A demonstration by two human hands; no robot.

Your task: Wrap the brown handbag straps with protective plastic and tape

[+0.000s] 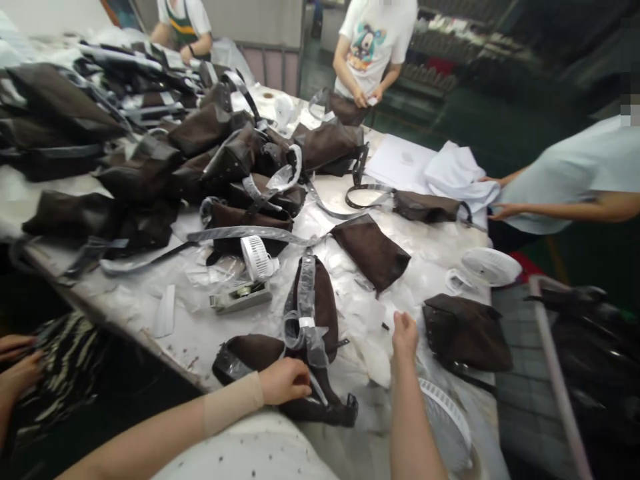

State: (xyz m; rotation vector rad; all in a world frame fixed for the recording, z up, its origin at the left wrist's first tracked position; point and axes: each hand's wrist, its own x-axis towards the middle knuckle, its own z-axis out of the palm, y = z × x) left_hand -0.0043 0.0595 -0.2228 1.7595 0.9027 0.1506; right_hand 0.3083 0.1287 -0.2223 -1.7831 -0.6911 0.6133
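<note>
Nearside of the tape dispenser (243, 300), the tabletop (195, 343) seems, through the blur, passable; the plastic-strapped bag (329, 303) blocks rightward passage.

The only view looks out from the person's head, facing forward and steeply down over the bench (193, 350). It is near the person's left hand (285, 381) and right hand (405, 332), low in the picture, and takes in, farther off, a co-worker in a printed T-shirt (369, 43) beyond the bench.

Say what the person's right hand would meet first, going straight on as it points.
The right hand would probably meet the brown bag ahead, near its right end, though depth is unclear.
</note>
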